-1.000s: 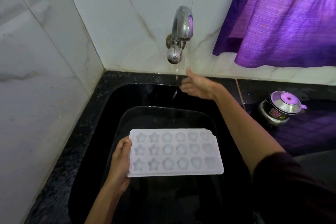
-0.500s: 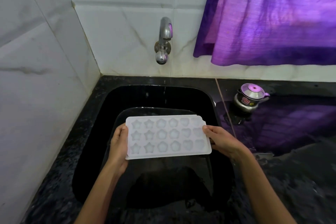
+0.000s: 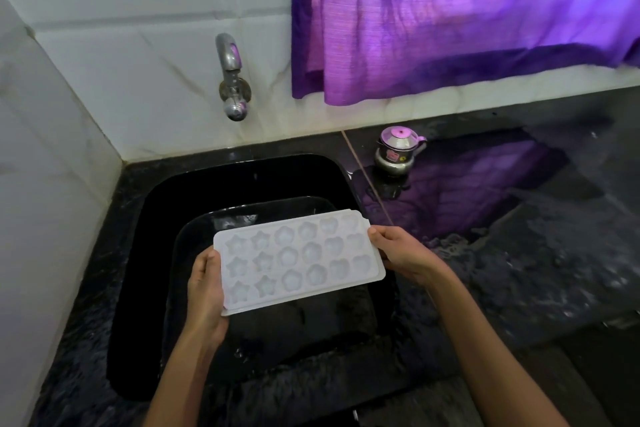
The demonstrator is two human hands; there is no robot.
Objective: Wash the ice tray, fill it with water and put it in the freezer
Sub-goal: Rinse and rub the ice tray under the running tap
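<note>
Holding ice tray point(image 3: 299, 262) above sink point(image 3: 242, 180); small steel pot point(image 3: 398, 152) beside, apart

One head-worn camera looks steeply down, close above the sink point(image 3: 166, 204) and counter point(image 3: 519, 270).

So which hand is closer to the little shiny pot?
Right. The right hand grips the ice tray's end just below the small steel pot; the left hand holds the far end.

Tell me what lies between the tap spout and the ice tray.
In the head view, only the black sink's back wall and rim lie between the tap and the ice tray; no water stream shows.
</note>
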